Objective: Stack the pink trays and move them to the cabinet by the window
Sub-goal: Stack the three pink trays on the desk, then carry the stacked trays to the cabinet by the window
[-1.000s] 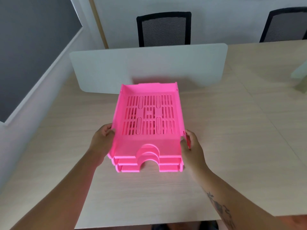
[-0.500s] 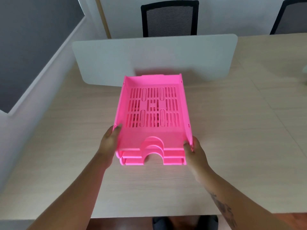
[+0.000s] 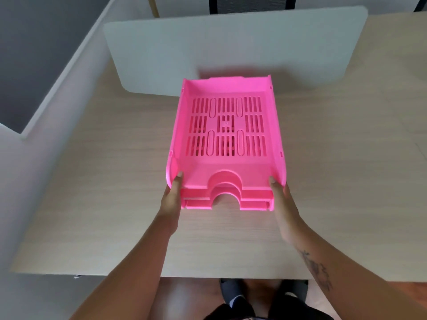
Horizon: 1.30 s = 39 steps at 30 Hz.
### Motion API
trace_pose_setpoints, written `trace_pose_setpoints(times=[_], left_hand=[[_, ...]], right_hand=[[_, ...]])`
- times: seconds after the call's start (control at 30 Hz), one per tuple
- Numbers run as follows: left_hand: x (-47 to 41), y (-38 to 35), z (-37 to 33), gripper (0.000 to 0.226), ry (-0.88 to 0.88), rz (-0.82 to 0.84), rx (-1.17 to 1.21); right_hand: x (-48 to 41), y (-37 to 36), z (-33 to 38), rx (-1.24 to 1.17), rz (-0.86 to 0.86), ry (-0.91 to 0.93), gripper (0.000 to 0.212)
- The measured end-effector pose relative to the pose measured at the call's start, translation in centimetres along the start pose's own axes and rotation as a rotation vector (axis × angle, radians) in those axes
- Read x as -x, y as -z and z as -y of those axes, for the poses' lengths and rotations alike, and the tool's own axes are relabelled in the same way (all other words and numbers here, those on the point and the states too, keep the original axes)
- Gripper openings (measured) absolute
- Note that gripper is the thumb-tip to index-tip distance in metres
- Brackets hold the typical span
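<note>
A stack of three pink slotted trays sits nested in the middle of the wooden desk, open fronts facing me. My left hand grips the stack's near left corner, thumb on the top tray's rim. My right hand grips the near right corner in the same way. Most of both hands' fingers are hidden under the trays. No cabinet or window is in view.
A white divider panel stands upright just behind the trays. A black mesh chair is beyond it. A grey wall with a dark panel runs along the left. The desk's near edge and my feet show below.
My head has tipped further down and the view has shifted. Both hands slid forward along the tray sides to the near corners, thumbs now on the top rim. The stack stays in place.
</note>
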<state>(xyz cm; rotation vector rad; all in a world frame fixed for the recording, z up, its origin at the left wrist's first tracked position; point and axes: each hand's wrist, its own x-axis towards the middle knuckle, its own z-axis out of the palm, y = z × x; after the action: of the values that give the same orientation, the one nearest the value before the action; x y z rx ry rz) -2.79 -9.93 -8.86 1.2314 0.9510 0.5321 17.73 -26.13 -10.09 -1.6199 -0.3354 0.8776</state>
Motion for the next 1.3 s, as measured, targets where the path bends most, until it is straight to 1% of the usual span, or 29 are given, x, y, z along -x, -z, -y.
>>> trace_pose_setpoints(times=[0.1, 0.2, 0.37, 0.5, 0.6, 0.7, 0.8, 0.9, 1.0, 1.13, 1.2, 1.23, 1.3], left_hand=[[-0.6, 0.1, -0.5, 0.087, 0.002, -0.027, 0.050], [-1.0, 0.3, -0.8, 0.081, 0.000, -0.072, 0.099], [-2.2, 0.8, -2.1, 0.068, -0.013, -0.036, 0.089], [-3.1, 3.4, -2.7, 0.059, 0.074, -0.027, 0.110], [-2.2, 4.6, -0.7, 0.056, 0.168, -0.006, 0.144], [-1.1, 4.6, 1.2, 0.056, 0.239, -0.049, 0.176], [-0.6, 4.2, 2.2, 0.056, 0.274, -0.043, 0.187], [-0.2, 4.1, 2.2, 0.057, 0.282, -0.032, 0.192], [-0.1, 3.6, 1.2, 0.056, 0.276, -0.020, 0.177], [-0.6, 2.8, -0.5, 0.062, 0.296, -0.021, 0.185], [-0.7, 1.9, -1.5, 0.060, 0.294, -0.029, 0.183], [-0.7, 1.3, -2.0, 0.059, 0.286, -0.024, 0.189], [-0.6, 0.1, -2.7, 0.059, 0.279, -0.018, 0.225]], right_hand=[[-0.6, -0.7, 1.2, -0.051, 0.029, -0.003, 0.099], [-1.0, -1.2, 1.8, -0.059, 0.030, -0.015, 0.107], [-3.2, -0.6, 2.5, -0.046, -0.036, -0.035, 0.090], [-5.1, -2.6, 0.4, -0.007, -0.046, -0.136, 0.092], [-4.8, -3.7, -2.8, -0.014, -0.020, -0.230, 0.079], [-2.9, -3.9, -3.6, -0.010, -0.065, -0.307, 0.070], [-2.0, -3.6, -4.1, -0.012, -0.109, -0.304, 0.069], [-1.3, -3.3, -4.0, -0.011, -0.109, -0.300, 0.071], [-1.1, -2.9, -2.9, -0.010, -0.122, -0.281, 0.067], [-1.0, -2.5, -0.9, -0.001, -0.132, -0.209, 0.064], [-0.9, -1.8, 0.1, -0.022, -0.138, -0.204, 0.061], [-1.0, -1.3, 0.7, -0.025, -0.144, -0.207, 0.065], [-1.4, 0.0, 1.9, -0.013, -0.144, -0.189, 0.081]])
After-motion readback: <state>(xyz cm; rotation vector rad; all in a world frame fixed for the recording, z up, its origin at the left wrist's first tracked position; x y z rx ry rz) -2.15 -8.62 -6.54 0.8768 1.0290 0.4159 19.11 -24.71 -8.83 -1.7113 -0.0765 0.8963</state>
